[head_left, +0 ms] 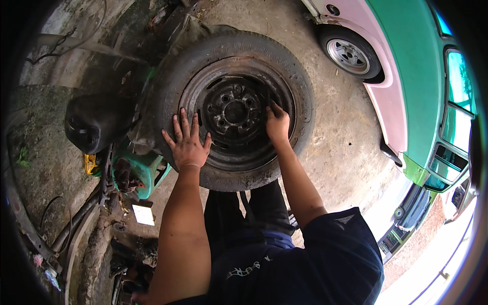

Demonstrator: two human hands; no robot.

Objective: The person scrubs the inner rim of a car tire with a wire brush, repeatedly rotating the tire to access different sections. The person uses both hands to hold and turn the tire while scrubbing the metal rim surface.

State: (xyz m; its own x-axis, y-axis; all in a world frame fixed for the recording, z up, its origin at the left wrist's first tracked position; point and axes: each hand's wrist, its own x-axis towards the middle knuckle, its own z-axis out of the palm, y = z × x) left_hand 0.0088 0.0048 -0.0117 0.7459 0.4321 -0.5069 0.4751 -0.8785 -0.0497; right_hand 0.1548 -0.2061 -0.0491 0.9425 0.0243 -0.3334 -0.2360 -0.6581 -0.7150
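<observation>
A car wheel point(235, 181), a worn black tyre on a dirty steel rim point(239, 158), takes up the middle of the view in front of my body. My left hand point(189, 142) rests with spread fingers on the left part of it, its palm over the tyre and its fingertips on the rim; it holds nothing. On the rim's right side, beside the hub with its bolt holes, my right hand point(278, 123) is closed, with curled, dark fingertips against the metal. Whether something small is pinched in them I cannot make out.
A pink and green van point(406, 66) stands at the right. Left of the wheel are a dark rounded object point(96, 122), a green plastic stool point(147, 175) with dark parts on it, and a white sheet point(144, 215) on the floor. Metal bars and clutter lie lower left.
</observation>
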